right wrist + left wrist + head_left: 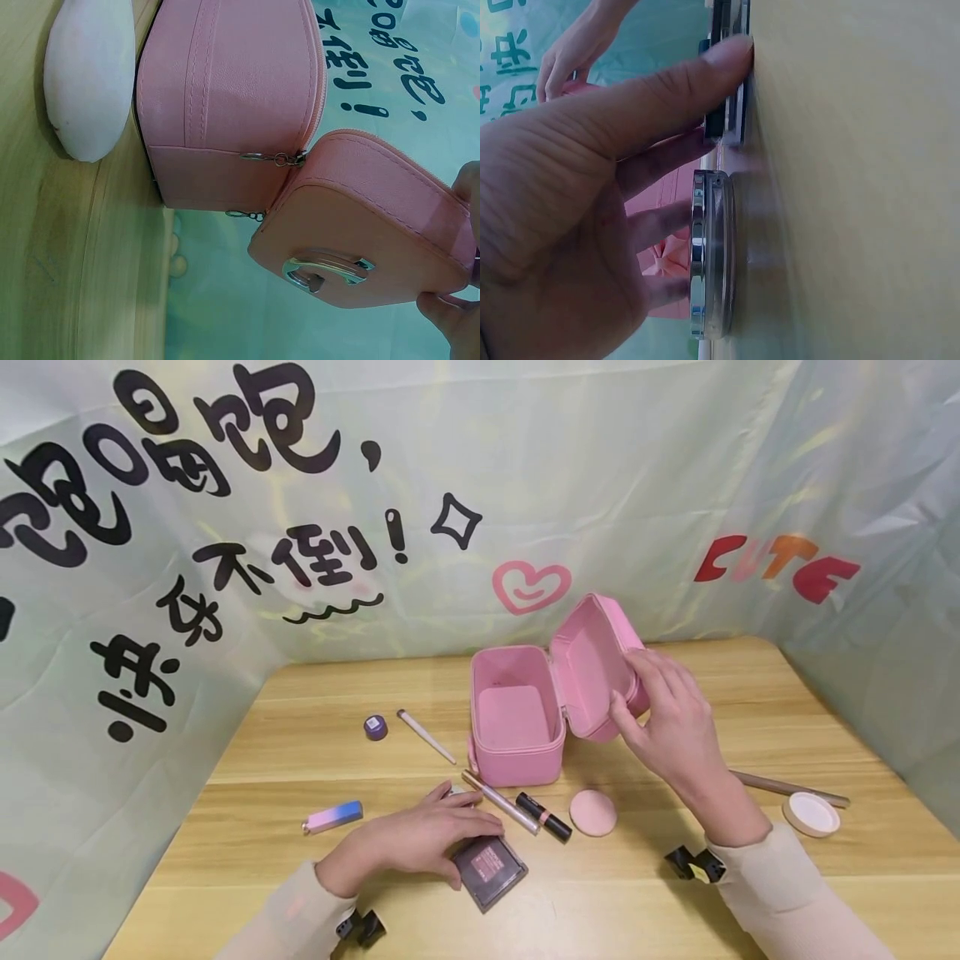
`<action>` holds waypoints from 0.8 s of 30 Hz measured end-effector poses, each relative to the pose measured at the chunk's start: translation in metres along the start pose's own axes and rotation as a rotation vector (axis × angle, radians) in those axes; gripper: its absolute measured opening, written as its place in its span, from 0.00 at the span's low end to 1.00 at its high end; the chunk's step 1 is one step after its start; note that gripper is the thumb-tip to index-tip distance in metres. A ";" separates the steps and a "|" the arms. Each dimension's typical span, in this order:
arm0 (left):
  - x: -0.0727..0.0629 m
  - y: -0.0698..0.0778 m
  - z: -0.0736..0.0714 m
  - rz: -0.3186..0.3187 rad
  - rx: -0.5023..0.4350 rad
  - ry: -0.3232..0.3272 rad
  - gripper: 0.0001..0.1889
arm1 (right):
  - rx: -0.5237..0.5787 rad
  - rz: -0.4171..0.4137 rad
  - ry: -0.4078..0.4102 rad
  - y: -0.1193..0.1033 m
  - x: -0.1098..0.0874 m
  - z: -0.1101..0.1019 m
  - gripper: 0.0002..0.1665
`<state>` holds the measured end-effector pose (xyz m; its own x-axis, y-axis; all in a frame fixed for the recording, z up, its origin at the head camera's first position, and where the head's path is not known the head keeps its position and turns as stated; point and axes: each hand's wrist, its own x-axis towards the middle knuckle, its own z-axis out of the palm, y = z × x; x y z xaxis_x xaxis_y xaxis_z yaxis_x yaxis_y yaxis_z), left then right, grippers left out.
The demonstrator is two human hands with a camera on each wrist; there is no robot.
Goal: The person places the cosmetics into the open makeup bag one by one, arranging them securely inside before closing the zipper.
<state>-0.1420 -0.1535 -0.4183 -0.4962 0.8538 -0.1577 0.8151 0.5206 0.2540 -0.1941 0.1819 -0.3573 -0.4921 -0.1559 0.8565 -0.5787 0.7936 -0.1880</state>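
An empty pink cosmetic case (517,760) stands with its lid (592,668) tipped back to the right. My right hand (671,727) holds the lid's outer edge, thumb on one side and fingers on the other. In the right wrist view, the lid (360,225) shows a metal handle. A dark square compact (491,872) lies under my left hand (420,835), its thumb and index finger at two edges. Next to it in the left wrist view, a round silver-rimmed compact (709,255) is partly behind the other fingers; the head view mostly hides it.
Before the case lie a slim metallic tube (501,802), a black lipstick tube (543,817) and a round pink puff (593,812). Leftward are a brush (426,737), purple jar (376,727) and pink-blue tube (332,818). Rightward: a white round lid (812,814) and brown stick (787,788).
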 end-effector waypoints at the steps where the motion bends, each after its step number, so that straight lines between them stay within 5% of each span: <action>1: 0.000 0.000 0.000 0.001 0.001 -0.002 0.42 | -0.003 0.001 -0.005 0.000 0.000 0.000 0.30; 7: 0.001 0.001 -0.003 0.047 -0.014 0.057 0.40 | -0.008 0.003 -0.025 0.001 0.000 -0.001 0.30; 16: -0.002 0.000 -0.012 0.128 -0.368 0.238 0.37 | 0.009 0.004 0.011 0.000 0.000 0.001 0.30; 24: -0.001 0.000 -0.012 0.110 -0.367 0.294 0.38 | 0.006 0.006 -0.003 -0.001 -0.001 0.001 0.30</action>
<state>-0.1452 -0.1548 -0.4067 -0.5193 0.8410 0.1518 0.7343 0.3482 0.5827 -0.1941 0.1809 -0.3582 -0.4978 -0.1531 0.8537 -0.5797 0.7909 -0.1962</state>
